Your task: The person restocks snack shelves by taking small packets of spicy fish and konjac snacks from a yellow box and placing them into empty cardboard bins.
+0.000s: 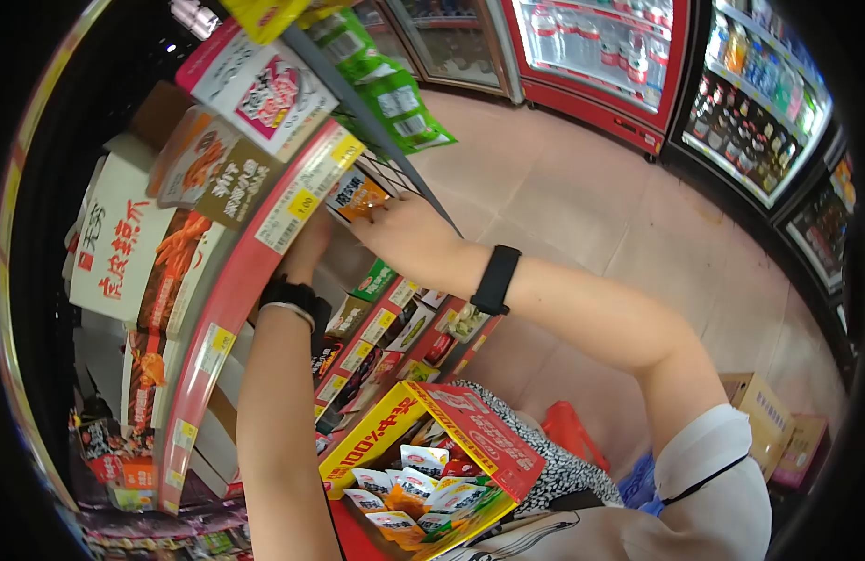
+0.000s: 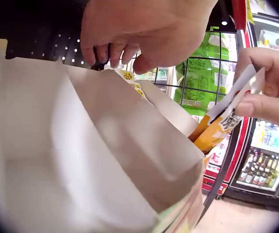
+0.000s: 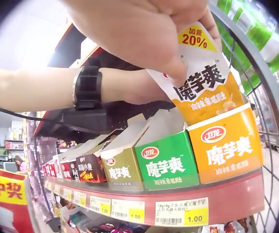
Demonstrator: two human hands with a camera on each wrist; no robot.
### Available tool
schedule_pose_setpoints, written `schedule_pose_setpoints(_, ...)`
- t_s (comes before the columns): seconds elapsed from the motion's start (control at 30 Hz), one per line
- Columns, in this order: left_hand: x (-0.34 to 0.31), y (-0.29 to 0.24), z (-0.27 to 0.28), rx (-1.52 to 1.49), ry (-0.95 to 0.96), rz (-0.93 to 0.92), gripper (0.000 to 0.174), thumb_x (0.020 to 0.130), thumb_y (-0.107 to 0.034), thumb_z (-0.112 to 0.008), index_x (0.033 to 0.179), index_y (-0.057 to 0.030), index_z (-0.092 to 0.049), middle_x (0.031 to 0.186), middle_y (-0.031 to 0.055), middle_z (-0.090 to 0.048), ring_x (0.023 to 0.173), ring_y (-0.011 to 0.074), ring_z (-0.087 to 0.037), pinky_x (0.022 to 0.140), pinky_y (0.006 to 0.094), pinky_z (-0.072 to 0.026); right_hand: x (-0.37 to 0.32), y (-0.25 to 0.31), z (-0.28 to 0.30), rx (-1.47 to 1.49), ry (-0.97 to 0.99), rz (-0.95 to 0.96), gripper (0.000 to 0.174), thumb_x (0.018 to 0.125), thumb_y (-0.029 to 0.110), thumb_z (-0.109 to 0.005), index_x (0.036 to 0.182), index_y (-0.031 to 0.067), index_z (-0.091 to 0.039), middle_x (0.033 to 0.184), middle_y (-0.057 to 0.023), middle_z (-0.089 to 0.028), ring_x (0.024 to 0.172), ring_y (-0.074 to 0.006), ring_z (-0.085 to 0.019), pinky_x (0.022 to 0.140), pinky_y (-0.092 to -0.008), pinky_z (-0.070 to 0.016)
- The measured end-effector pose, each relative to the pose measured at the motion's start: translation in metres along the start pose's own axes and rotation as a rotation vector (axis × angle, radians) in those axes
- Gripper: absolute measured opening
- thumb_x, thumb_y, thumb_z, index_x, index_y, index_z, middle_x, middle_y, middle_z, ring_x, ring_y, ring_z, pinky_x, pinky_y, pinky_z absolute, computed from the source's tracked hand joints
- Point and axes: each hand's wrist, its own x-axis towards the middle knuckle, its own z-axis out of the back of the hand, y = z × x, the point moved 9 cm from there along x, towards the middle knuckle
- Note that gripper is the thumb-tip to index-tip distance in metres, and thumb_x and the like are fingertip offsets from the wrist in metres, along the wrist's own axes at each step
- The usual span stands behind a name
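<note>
The packet at the upper right of the right wrist view has a yellow patch reading "加量 20%", with big dark characters "魔芋爽" below. Just under it, the orange box shows the "卫龙" logo and "魔芋爽" in white. The green box beside it bears the same two. The olive box further left also reads "魔芋爽". Along the bottom, a price tag says "1.00". At the lower left edge, a red sign shows "%中奖". In the head view, a yellow box flap at lower centre reads "100%", and a shelf label at upper left reads "1.00".
</note>
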Motion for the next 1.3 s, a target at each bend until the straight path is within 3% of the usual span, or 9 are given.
schedule_pose_setpoints(0.03, 0.001, -0.002, -0.002, -0.091, 0.000, -0.049, 0.050, 0.092, -0.032, -0.046, 0.126, 0.0045, -0.045, 0.127, 0.0284, -0.046, 0.119, 0.0428, -0.043, 0.100, 0.0466, -0.0324, 0.000, -0.002, 0.001, 0.034, -0.018, -0.004, 0.011, 0.073, 0.008, -0.055, 0.084, 0.0046, -0.055, 0.071, -0.0093, -0.061, 0.074, -0.0257, -0.062, 0.067, -0.0357, -0.0463)
schedule_pose_setpoints(0.07, 0.004, -0.001, -0.008, 0.095, 0.046, -0.053, 0.048, 0.092, -0.033, -0.045, 0.124, 0.0024, -0.048, 0.128, 0.0274, -0.046, 0.119, 0.0426, -0.044, 0.100, 0.0469, -0.0323, 0.000, -0.004, 0.002, 0.082, -0.034, -0.007, 0.011, 0.073, 0.007, -0.055, 0.083, 0.0044, -0.054, 0.071, -0.0097, -0.060, 0.073, -0.0268, -0.062, 0.066, -0.0360, -0.0462)
schedule_pose_setpoints(0.17, 0.004, -0.006, -0.005, 0.192, -0.011, -0.077, 0.040, 0.095, -0.033, -0.041, 0.123, -0.0075, -0.052, 0.128, 0.0209, -0.049, 0.115, 0.0400, -0.048, 0.099, 0.0455, -0.0352, 0.001, -0.003, 0.005, 0.066, -0.042, 0.010, 0.011, 0.072, 0.006, -0.054, 0.083, 0.0040, -0.054, 0.072, -0.0103, -0.060, 0.072, -0.0278, -0.060, 0.067, -0.0367, -0.0462)
schedule_pose_setpoints(0.27, 0.006, -0.009, -0.005, 0.169, 0.015, -0.066, 0.036, 0.095, -0.032, -0.042, 0.120, -0.0097, -0.055, 0.125, 0.0175, -0.052, 0.112, 0.0361, -0.051, 0.096, 0.0436, -0.0384, 0.001, -0.003, 0.005, 0.085, -0.024, 0.014, 0.011, 0.072, 0.005, -0.054, 0.083, 0.0036, -0.054, 0.073, -0.0115, -0.060, 0.074, -0.0284, -0.060, 0.069, -0.0372, -0.0463)
schedule_pose_setpoints(0.4, -0.002, -0.023, 0.011, -0.036, -0.132, -0.094, 0.029, 0.094, -0.026, -0.048, 0.115, -0.0094, -0.057, 0.117, 0.0158, -0.058, 0.106, 0.0325, -0.056, 0.090, 0.0415, -0.0430, 0.001, -0.001, 0.010, 0.102, -0.009, 0.011, 0.011, 0.072, 0.004, -0.053, 0.083, 0.0031, -0.053, 0.075, -0.0123, -0.060, 0.076, -0.0288, -0.060, 0.071, -0.0380, -0.0465)
schedule_pose_setpoints(0.53, -0.005, -0.023, 0.013, 0.020, -0.264, -0.091, 0.029, 0.092, -0.026, -0.051, 0.113, -0.0074, -0.059, 0.111, 0.0154, -0.061, 0.102, 0.0318, -0.058, 0.086, 0.0403, -0.0452, 0.002, -0.001, 0.008, 0.095, 0.036, 0.001, 0.011, 0.072, 0.003, -0.053, 0.082, 0.0029, -0.053, 0.074, -0.0122, -0.059, 0.078, -0.0290, -0.059, 0.071, -0.0386, -0.0461)
schedule_pose_setpoints(1.0, -0.018, -0.010, -0.001, -0.337, -0.195, -0.014, 0.031, 0.091, -0.028, -0.054, 0.111, -0.0057, -0.060, 0.108, 0.0163, -0.062, 0.099, 0.0315, -0.059, 0.082, 0.0397, -0.0461, 0.001, 0.002, 0.008, 0.025, 0.041, 0.041, 0.007, 0.073, 0.005, -0.053, 0.080, 0.0051, -0.051, 0.071, -0.0102, -0.059, 0.075, -0.0260, -0.060, 0.069, -0.0369, -0.0457)
schedule_pose_setpoints(1.23, -0.029, -0.012, -0.001, -0.505, -0.146, -0.003, 0.032, 0.091, -0.029, -0.055, 0.111, -0.0048, -0.060, 0.106, 0.0167, -0.063, 0.097, 0.0313, -0.060, 0.080, 0.0394, -0.0466, -0.003, -0.004, 0.001, 0.061, 0.048, 0.008, 0.011, 0.071, 0.001, -0.051, 0.082, 0.0025, -0.054, 0.074, -0.0123, -0.059, 0.078, -0.0292, -0.058, 0.070, -0.0385, -0.0452)
schedule_pose_setpoints(1.3, -0.043, -0.021, 0.011, -0.463, -0.230, -0.030, 0.033, 0.090, -0.031, -0.057, 0.108, -0.0028, -0.061, 0.101, 0.0166, -0.065, 0.091, 0.0312, -0.062, 0.076, 0.0391, -0.0475, -0.005, -0.006, -0.003, 0.047, 0.074, 0.010, 0.011, 0.071, 0.001, -0.050, 0.081, 0.0021, -0.056, 0.075, -0.0129, -0.060, 0.079, -0.0295, -0.059, 0.071, -0.0385, -0.0455)
